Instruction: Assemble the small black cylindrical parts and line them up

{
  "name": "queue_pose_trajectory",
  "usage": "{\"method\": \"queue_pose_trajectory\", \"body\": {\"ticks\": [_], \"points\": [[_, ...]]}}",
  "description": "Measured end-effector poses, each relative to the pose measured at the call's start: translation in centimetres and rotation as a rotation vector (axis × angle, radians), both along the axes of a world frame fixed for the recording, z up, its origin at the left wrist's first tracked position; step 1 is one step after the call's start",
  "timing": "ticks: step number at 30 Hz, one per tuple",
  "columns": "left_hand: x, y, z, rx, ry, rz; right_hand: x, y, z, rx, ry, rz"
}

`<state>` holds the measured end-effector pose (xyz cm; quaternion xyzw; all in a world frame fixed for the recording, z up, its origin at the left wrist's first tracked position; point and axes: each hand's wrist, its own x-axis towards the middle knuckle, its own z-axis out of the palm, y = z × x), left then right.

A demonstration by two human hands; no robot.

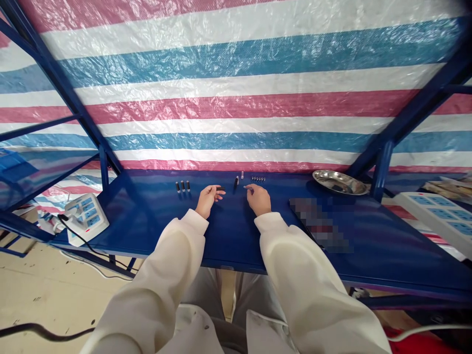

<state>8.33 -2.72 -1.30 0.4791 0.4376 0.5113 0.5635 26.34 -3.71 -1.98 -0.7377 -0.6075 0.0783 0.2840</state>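
My left hand (pixel 208 198) is closed in a pinch on a thin black rod (pixel 220 189), which points right above the table. To the right, my right hand (pixel 258 199) is closed, with a tiny pale piece (pixel 245 187) at its fingertips, too small to name. Between the hands and a little beyond them stands a slim black piece with a light tip (pixel 236 183). Just behind it is a small pale pinkish piece (pixel 242 174). A row of several small shiny metal parts (pixel 258 179) lies past my right hand. Three short black cylinders with silvery ends (pixel 183 186) line up left of my left hand.
An oval steel tray (pixel 339 182) rests at the back right of the blue table (pixel 147 226). Nearer me lies a dark flat object (pixel 319 225), blurred out. White power strips (pixel 88 219) sit left and right. Blue frame posts and a striped sheet (pixel 236 108) bound the back.
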Motion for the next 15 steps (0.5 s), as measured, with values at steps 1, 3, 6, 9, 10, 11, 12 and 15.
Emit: {"method": "queue_pose_trajectory", "body": {"ticks": [1, 3, 6, 9, 10, 11, 12, 15], "points": [[0.0, 0.0, 0.0, -0.005, 0.008, 0.004, 0.0, 0.0, 0.0, 0.014, 0.012, -0.001], [0.1, 0.0, -0.1, -0.009, 0.02, 0.03, 0.0, 0.0, 0.1, 0.058, 0.037, -0.008], [0.2, 0.0, -0.1, -0.001, 0.02, 0.06, -0.1, 0.0, 0.3, 0.166, 0.099, -0.018], [0.1, 0.0, -0.1, 0.023, 0.016, 0.06, -0.4, -0.1, 0.5, 0.288, 0.217, 0.077], [0.1, 0.0, -0.1, 0.031, 0.018, 0.058, -0.6, -0.2, 0.5, 0.318, 0.264, 0.132], [0.1, 0.0, -0.1, 0.039, 0.022, 0.055, -0.8, -0.3, 0.5, 0.341, 0.31, 0.183], [0.1, 0.0, -0.1, 0.046, 0.027, 0.052, -1.0, -0.3, 0.4, 0.356, 0.353, 0.227], [0.1, 0.0, 0.0, 0.054, 0.039, 0.042, -1.5, -0.3, 0.2, 0.383, 0.46, 0.292]]}}
